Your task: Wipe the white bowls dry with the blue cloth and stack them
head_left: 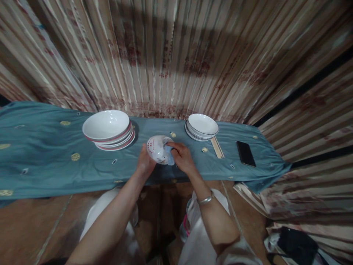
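A small white bowl [157, 149] with red lettering and a printed picture is held up over the front of the table, tilted so its outer side shows. My left hand [145, 162] grips the bowl's left side, its fingers mostly hidden behind it. Pressed on the bowl's right side is a light blue cloth [170, 155], pinched in my right hand [182, 156]. Left of the hands stands a stack of large white bowls and plates [110, 127] with red rims. To the right is a stack of small white plates [202, 126] with dark rims.
Wooden chopsticks [217, 148] lie beside the small plates, and a black phone [245, 154] lies farther right. A blue-green cloth with yellow prints [55, 158] covers the narrow table. Pleated patterned curtains [165, 55] hang behind it and on the right. A dark bag [296, 244] sits at lower right.
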A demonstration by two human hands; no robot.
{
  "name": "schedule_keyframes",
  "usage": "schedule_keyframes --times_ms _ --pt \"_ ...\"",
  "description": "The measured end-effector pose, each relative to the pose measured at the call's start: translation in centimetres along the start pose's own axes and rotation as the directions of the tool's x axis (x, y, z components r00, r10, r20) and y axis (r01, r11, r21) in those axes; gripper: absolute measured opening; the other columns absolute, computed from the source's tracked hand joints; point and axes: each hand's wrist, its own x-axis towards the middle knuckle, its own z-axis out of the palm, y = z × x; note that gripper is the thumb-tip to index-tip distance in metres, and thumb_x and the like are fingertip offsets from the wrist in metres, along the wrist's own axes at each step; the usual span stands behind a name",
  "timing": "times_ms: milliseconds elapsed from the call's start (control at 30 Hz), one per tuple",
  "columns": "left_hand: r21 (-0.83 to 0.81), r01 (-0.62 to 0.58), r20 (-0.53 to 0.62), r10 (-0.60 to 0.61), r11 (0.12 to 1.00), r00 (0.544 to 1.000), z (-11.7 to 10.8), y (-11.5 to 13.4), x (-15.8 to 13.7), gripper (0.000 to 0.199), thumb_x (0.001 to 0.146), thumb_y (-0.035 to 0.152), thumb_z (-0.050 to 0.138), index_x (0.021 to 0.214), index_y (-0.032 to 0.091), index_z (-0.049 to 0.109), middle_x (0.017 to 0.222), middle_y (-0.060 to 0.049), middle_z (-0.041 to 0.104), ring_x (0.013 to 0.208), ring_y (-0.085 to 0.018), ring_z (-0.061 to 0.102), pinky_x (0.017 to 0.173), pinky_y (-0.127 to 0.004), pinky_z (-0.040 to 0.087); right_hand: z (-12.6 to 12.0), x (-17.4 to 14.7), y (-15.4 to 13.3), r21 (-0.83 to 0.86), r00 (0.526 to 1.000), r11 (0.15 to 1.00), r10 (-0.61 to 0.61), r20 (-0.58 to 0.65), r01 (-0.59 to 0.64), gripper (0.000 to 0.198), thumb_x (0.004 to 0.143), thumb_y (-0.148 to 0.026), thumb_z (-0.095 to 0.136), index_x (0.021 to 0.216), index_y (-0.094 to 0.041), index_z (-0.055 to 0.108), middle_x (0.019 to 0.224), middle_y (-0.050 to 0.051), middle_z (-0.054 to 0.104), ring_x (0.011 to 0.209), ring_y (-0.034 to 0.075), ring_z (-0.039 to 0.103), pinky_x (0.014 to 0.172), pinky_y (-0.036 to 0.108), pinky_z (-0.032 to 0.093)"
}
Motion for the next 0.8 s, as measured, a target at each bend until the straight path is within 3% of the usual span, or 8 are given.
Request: schedule_keyframes --times_ms 233,433,800 --pt "-0.041 0.010 0.024 -0.009 0.999 1.000 -0.4 -0.1 0.2 0.055 0.104 0.039 0.028 0.137 0.006 0.057 0.121 -0.016 0.074 0.131 -0.027 0.059 0.114 -0.042 0.044 0.8 0.6 -0.1 -0.080 0.997 0.993 -0.081 0.017 0.082 0.046 0.084 -0.007 0.043 0.115 -0.022 0.074 0.124 0.002 0.074 0.115 0.019 0.065 0.106 0.035 0.047" --pt "-0.104 0.037 0.051 -0.032 0.994 0.998 -0.7 -0.2 0.4 0.054 0.104 0.039 0.031 0.140 0.006 0.054 0.130 -0.017 0.069 0.132 -0.027 0.058 0.114 -0.042 0.044 1.4 1.5 0.1 -0.189 0.985 0.967 -0.159 0.062 0.168 0.048 0.086 -0.005 0.041 0.124 -0.015 0.068 0.135 0.010 0.067 0.124 0.022 0.059 0.111 0.041 0.041" --pt "-0.129 0.058 0.018 -0.056 0.990 0.998 -0.5 0.0 0.5 0.056 0.104 0.040 0.030 0.143 0.007 0.051 0.125 -0.017 0.071 0.131 -0.030 0.059 0.114 -0.044 0.045 0.4 1.5 -1.2 -0.514 0.991 0.849 -0.076 0.109 0.122 0.034 0.089 -0.004 0.046 0.110 -0.013 0.071 0.125 0.014 0.069 0.112 0.026 0.061 0.104 0.040 0.045"
